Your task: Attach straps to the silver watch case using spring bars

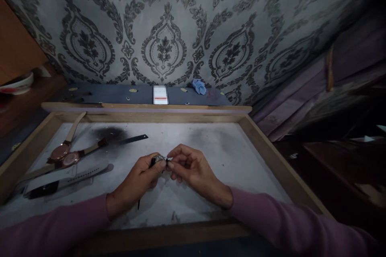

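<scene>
Above the middle of the white tray surface, my left hand (146, 172) is closed around a small silver wristwatch (159, 158) with a black strap. A thin dark strip, perhaps the strap's end, hangs below that hand. Thumb and fingers of my right hand (191, 166) are pinched at the watch's right side, on a small dark piece too small to make out. To the left lie two wristwatches with copper-coloured cases, a larger one (59, 152) and a smaller one (71, 159), both on light straps. A flat dark metal blade (134, 139) lies behind my left hand.
A wooden rim (262, 136) borders the white work surface. Near the left corner lie a pale perforated strap (86, 172) and a dark flat object (45, 189). On the blue ledge behind are a phone-like screen (160, 94) and a crumpled blue cloth (199, 86). A patterned wall rises beyond.
</scene>
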The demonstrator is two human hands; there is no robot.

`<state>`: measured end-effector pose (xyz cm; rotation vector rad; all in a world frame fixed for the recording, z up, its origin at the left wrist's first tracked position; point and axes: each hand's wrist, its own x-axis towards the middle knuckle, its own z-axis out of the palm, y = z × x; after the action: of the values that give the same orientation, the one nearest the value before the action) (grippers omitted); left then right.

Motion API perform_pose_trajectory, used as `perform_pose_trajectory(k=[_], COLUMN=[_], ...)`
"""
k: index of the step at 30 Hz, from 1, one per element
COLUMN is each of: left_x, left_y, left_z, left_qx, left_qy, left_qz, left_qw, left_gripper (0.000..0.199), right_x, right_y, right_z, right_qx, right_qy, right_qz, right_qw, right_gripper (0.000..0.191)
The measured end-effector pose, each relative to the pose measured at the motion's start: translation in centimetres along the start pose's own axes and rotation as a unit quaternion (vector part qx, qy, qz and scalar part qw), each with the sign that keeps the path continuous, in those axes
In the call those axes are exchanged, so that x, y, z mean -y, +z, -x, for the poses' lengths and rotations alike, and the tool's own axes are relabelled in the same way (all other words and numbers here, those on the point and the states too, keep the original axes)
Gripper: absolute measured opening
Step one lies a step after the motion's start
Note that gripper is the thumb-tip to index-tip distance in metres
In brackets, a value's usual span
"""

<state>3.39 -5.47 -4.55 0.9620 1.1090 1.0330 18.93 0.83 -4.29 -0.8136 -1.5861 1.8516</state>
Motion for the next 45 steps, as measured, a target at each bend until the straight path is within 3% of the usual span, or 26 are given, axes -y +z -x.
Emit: perform_pose_trajectory(k=[9, 22, 45], left_x=[0.40, 0.81, 0.15], left_y=[-0.13, -0.39, -0.26], left_z=[-0.11, -0.15, -0.22], left_qx=[-0.001, 0.009, 0.008], left_qy=[0.005, 0.010, -0.015], left_qz=[0.012, -0.050, -0.023], left_qw=[1.000, 0.999, 1.000], left_gripper=[0.036, 0.034, 0.038], right_x=[-0.09, -0.17, -0.03], right_y=[0.10, -0.10, -0.47], right_z=[-0.10, -0.38, -0.42], right_qx=[-0.016, -0.036, -0.021], right_qy=[-0.020, 0.060, 0.082], right_qz=[-0.007, -0.073, -0.067], right_qw=[1.000, 0.995, 0.994], right_gripper=[0.019, 0.022, 0.022])
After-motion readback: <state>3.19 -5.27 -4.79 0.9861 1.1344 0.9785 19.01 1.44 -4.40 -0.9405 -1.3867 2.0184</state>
